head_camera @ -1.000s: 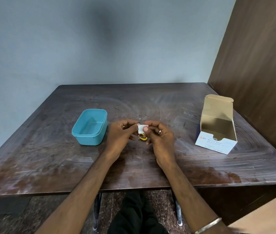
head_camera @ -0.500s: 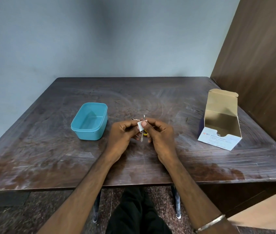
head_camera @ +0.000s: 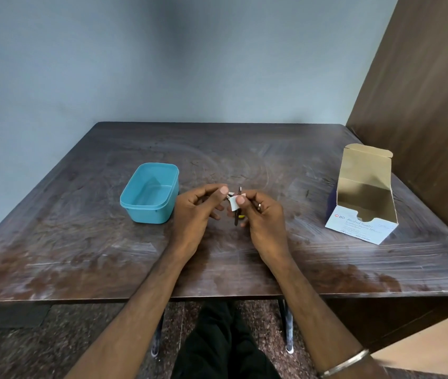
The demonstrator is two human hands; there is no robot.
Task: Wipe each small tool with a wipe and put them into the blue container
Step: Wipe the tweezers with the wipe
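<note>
Beside hands' grips pinching wipe [head_camera: 234, 205] round tool [head_camera: 237, 206], blue container [head_camera: 150, 193] sits empty.

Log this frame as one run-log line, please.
phase: wiping | right hand: pinches wipe around small tool | left hand: holds small metal tools, unclear | blue container: empty | swab box: open

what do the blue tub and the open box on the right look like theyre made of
The blue rectangular tub looks like moulded plastic: smooth, evenly coloured, rounded corners, soft sheen. The open swab box looks like thin cardboard: raw brown inside, folded flap, printed white and blue outer face.
</note>
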